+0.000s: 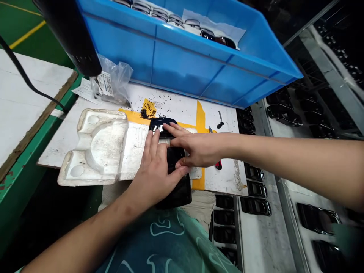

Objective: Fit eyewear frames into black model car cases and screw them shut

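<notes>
Bag label (105, 84) too small to read; left hand (155, 170), right hand (196, 149), fingers (173, 131) spread on glossy black part (178, 189).

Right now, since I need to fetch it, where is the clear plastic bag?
In the head view, the clear plastic bag lies at the far left of the white board, beside the blue plastic crate and just beyond the white foam tray.

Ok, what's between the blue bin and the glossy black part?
Head view: spilled black granules and yellow tape on the white board.

White board (224, 178) with scattered black granules (145, 113)
</notes>
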`<state>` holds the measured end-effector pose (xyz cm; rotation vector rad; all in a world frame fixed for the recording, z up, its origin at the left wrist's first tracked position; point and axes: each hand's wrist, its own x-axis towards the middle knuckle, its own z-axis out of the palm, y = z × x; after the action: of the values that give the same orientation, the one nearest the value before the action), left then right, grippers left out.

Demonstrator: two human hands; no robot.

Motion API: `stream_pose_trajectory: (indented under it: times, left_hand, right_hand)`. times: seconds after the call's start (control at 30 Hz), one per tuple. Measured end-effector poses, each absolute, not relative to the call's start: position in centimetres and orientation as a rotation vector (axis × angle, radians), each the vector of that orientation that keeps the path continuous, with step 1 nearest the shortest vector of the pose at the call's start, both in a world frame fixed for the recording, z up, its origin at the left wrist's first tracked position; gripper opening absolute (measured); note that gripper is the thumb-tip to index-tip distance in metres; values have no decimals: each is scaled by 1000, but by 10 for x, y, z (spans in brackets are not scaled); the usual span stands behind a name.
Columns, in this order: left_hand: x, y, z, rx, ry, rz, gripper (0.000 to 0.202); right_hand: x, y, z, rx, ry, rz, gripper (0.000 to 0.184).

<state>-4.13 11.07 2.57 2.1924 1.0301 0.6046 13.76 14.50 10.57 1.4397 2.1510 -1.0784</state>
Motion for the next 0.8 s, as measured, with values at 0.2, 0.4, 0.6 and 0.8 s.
stream_pose_trajectory:
  times: [0.2,0.4,0.6,0.8]
  left_hand:
    - [-40,111,25,2184,1012,613,57]
    - [-43,114,29,2126,1030,532,72]
    - [-43,114,27,2055,1024,561,64]
    - [-46,116,23,2124,966,591,61]
  right_hand:
    - [140,143,100,1472,2166,-1113,71]
    - [147,140,97,1491,2195,-1199,68]
    - [135,142,100,1556,2126,-1136,66]
    - [136,140,102,1563,2176,-1171,66]
